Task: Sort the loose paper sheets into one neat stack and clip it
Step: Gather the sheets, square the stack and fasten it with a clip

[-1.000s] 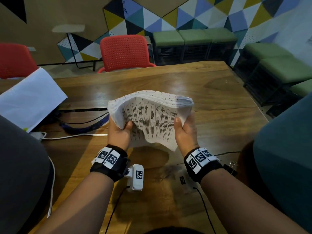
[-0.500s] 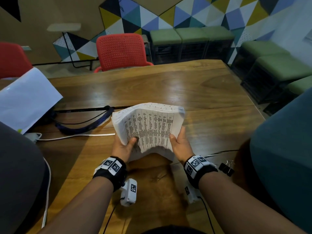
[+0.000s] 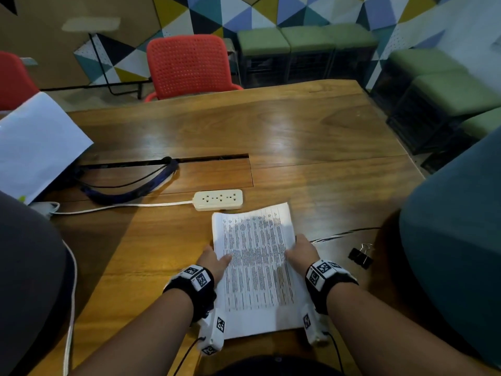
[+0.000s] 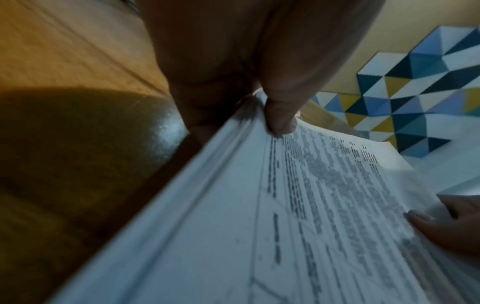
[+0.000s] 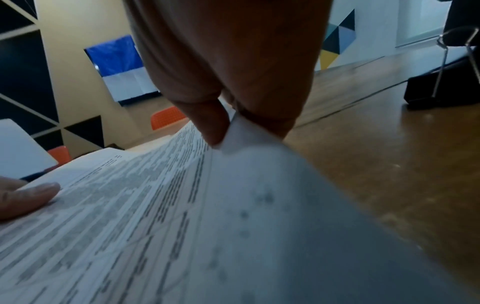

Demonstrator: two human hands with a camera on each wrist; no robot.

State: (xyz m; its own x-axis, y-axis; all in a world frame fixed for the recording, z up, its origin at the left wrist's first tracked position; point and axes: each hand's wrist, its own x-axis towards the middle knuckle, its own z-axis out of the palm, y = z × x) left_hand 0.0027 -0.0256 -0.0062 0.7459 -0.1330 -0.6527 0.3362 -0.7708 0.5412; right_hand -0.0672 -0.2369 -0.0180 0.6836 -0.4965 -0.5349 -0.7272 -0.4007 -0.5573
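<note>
The stack of paper [image 3: 254,267] lies flat on the wooden table [image 3: 298,137], close to the person's edge, with its printed side up. The left hand [image 3: 212,263] holds its left edge: the thumb lies on top of the sheets and the other fingers go under the edge, as the left wrist view shows. The right hand [image 3: 301,252] holds the right edge the same way, and the right wrist view shows the thumb and a finger pinching the margin of the paper, which bends up a little there.

A black binder clip [image 3: 362,256] lies on the table to the right of the stack, apart from it and not touched. A thin black cable [image 3: 344,233] runs on the table between the clip and the stack. Just behind the far edge of the stack is a cream power strip [image 3: 218,200], very near it; I cannot tell if they touch. Its white cord [image 3: 122,205] goes to the left. Further left is a dark strap [image 3: 130,191] and a white sheet [image 3: 38,142]. A red chair [image 3: 189,66] stands behind the table.

Only the head view shows the whole stack. The right wrist view shows the clip close, with its wire handles up.
</note>
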